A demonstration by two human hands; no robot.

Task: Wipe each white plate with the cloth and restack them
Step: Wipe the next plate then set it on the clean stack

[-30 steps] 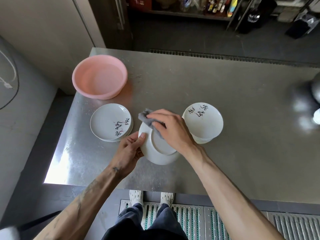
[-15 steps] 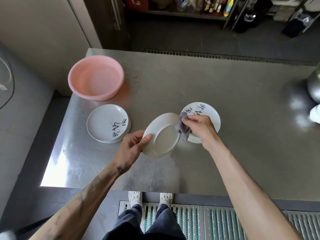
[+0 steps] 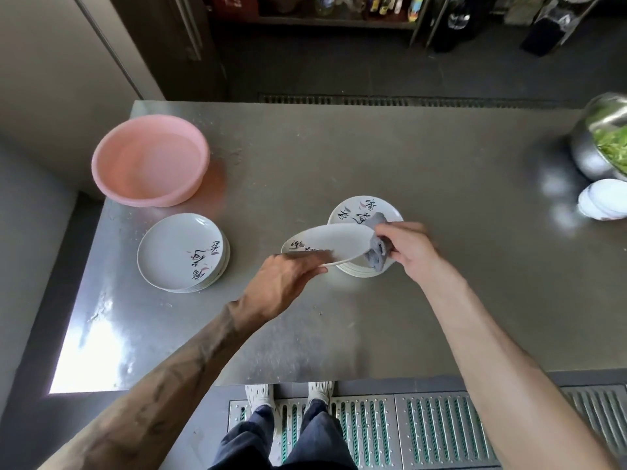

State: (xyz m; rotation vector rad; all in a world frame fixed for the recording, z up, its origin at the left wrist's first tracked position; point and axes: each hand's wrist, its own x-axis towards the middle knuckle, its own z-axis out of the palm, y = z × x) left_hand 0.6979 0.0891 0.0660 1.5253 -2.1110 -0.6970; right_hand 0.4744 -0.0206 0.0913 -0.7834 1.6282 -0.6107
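Note:
My left hand [image 3: 283,278] grips the near rim of a white plate [image 3: 334,242] with dark lettering, held face up and tilted just above the right stack of plates [image 3: 359,212]. My right hand [image 3: 407,247] holds a bunched grey cloth [image 3: 377,252] against that plate's right edge, over the same stack. A second stack of white plates [image 3: 179,254] sits on the steel table [image 3: 373,157] to the left, untouched.
A pink basin [image 3: 149,161] stands at the table's back left corner. At the far right are a metal bowl of greens [image 3: 604,144] and a small pile of white dishes [image 3: 604,200]. The table's front edge runs just above my feet.
The plate has turned from underside up to face up and moved right over the right stack. My right hand with the cloth has shifted from the plate's underside to its right edge.

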